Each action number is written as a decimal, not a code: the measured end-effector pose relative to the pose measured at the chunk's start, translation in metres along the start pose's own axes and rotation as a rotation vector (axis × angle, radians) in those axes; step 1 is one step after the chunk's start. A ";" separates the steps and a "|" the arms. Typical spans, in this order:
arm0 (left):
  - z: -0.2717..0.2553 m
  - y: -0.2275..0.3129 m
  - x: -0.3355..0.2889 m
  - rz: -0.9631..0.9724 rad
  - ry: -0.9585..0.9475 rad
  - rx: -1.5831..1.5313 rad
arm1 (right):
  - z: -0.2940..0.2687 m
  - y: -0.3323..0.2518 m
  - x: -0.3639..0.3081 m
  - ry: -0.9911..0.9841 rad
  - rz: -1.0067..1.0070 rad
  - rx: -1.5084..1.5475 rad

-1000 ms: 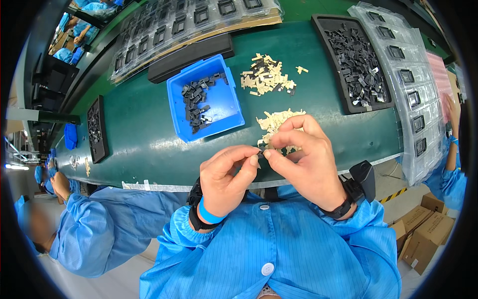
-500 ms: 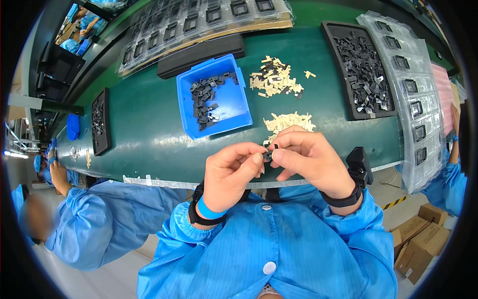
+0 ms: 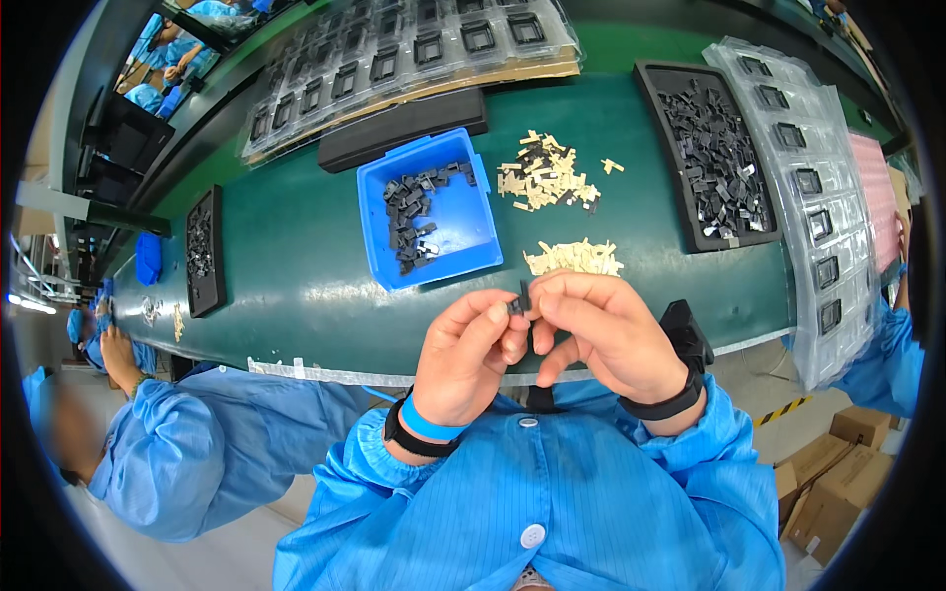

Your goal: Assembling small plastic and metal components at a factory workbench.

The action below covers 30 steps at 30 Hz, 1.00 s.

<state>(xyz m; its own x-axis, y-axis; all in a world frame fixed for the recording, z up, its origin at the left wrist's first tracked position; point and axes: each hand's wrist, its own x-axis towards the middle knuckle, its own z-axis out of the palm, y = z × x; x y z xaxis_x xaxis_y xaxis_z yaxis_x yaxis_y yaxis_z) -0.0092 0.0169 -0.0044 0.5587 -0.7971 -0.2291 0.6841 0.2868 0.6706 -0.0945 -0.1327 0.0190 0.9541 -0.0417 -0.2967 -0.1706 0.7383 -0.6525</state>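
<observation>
My left hand (image 3: 461,350) pinches a small black plastic part (image 3: 514,307) between thumb and fingertips, just past the table's near edge. Right beside it, my right hand (image 3: 609,333) has its thumb and forefinger closed at a thin black strip (image 3: 524,292) that stands up against the part. Whether strip and part are joined cannot be made out. Beyond my fingers lies a pile of cream-coloured slips (image 3: 574,258). A second pile (image 3: 547,172), farther off, mixes cream slips with black pieces. The blue bin (image 3: 463,251) to the left holds several black plastic parts.
A black tray (image 3: 774,236) full of black parts stands at right, beside clear blister trays (image 3: 803,256) with black frames. More blister trays (image 3: 404,64) lie at the back behind a black foam block (image 3: 404,128). A co-worker (image 3: 217,424) sits at left near another black tray (image 3: 219,291).
Both hands have shifted slightly left; the black part and strip now show more openly between the fingertips. The view has tilted a little, so the table's things sit lower.
</observation>
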 end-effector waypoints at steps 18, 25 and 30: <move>0.013 -0.011 -0.003 0.165 0.192 0.164 | 0.010 0.021 0.014 0.285 -0.569 -0.544; 0.007 -0.005 -0.002 0.131 0.124 -0.023 | 0.010 0.013 0.010 0.113 -0.411 -0.367; 0.005 0.008 -0.007 0.255 0.079 0.563 | -0.003 -0.003 0.002 0.047 -0.024 -0.060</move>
<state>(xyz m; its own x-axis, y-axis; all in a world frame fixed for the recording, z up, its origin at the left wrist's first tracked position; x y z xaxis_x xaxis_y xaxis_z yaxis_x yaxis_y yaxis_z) -0.0103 0.0222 0.0058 0.7200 -0.6922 -0.0499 0.1847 0.1218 0.9752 -0.0933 -0.1368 0.0179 0.9457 -0.0913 -0.3119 -0.1636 0.6953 -0.6999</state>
